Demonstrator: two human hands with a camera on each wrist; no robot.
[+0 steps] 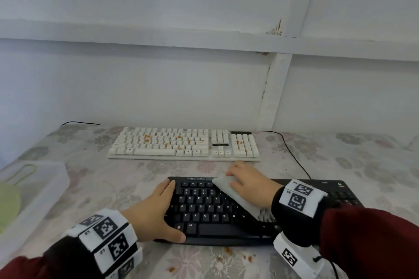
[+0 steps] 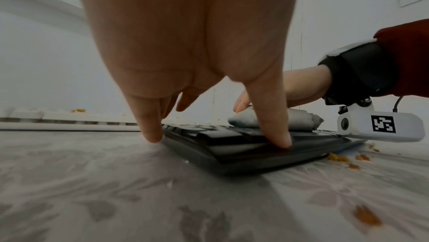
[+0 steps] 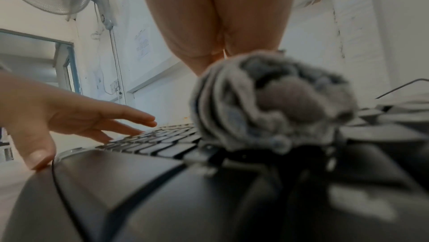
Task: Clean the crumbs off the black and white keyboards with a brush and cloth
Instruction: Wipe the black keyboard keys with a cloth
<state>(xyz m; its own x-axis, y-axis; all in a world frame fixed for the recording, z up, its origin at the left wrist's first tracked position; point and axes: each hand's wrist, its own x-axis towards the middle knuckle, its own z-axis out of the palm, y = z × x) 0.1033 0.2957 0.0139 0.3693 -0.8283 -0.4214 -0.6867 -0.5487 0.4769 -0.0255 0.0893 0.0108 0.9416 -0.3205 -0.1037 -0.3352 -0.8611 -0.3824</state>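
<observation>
The black keyboard (image 1: 215,210) lies near the table's front edge, and behind it sits the white keyboard (image 1: 183,145), dotted with orange crumbs (image 1: 147,137). My left hand (image 1: 158,210) straddles the black keyboard's left end, fingers straight, thumb (image 2: 276,135) pressing on its front edge. My right hand (image 1: 244,181) grips a rolled grey cloth (image 1: 229,190) and holds it against the keys near the upper middle. The cloth (image 3: 267,102) fills the right wrist view, bunched up on the black keyboard (image 3: 139,181). No brush shows in any view.
Loose crumbs (image 1: 226,253) lie on the flowered tablecloth just in front of the black keyboard. A clear plastic box (image 1: 34,188) stands at the left edge. A black cable (image 1: 292,154) runs along the right of the white keyboard. A white wall rises behind the table.
</observation>
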